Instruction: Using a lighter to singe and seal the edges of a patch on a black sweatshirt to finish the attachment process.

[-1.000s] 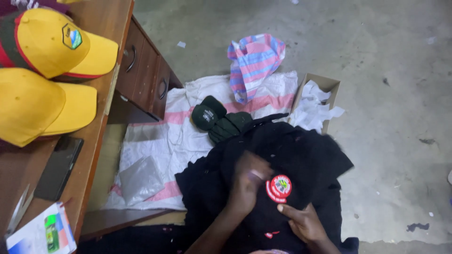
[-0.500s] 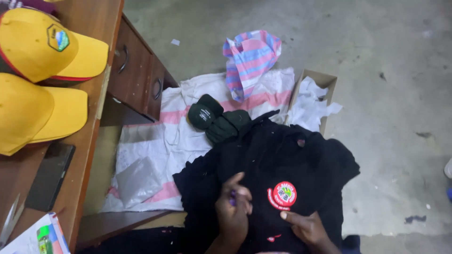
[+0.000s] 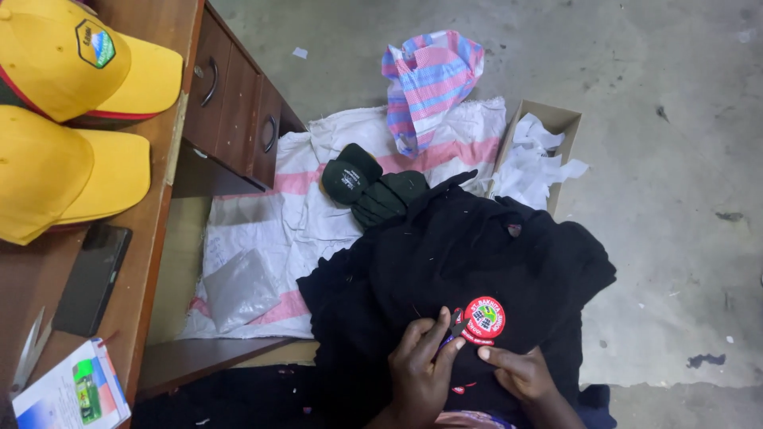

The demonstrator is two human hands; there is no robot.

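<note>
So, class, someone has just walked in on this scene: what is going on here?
A person sits over a black garment on their lap. The left hand pinches something small at the edge of a round red badge, while the right hand presses the cloth just below it. Two yellow caps sit on the wooden desk alongside.

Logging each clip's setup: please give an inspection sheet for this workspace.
Surface: black fabric garment spread in front of the person, above a white-and-pink striped woven sack on the grey concrete floor.
Job's things: round red embroidered badge on the garment.
Clutter: two yellow caps, black phone, dark caps, cardboard box of white scraps.
Hands: left hand fingers at the badge's edge; right hand pressing the garment below it.
Cables: nothing seen.
Surroundings: wooden desk with drawers.
</note>
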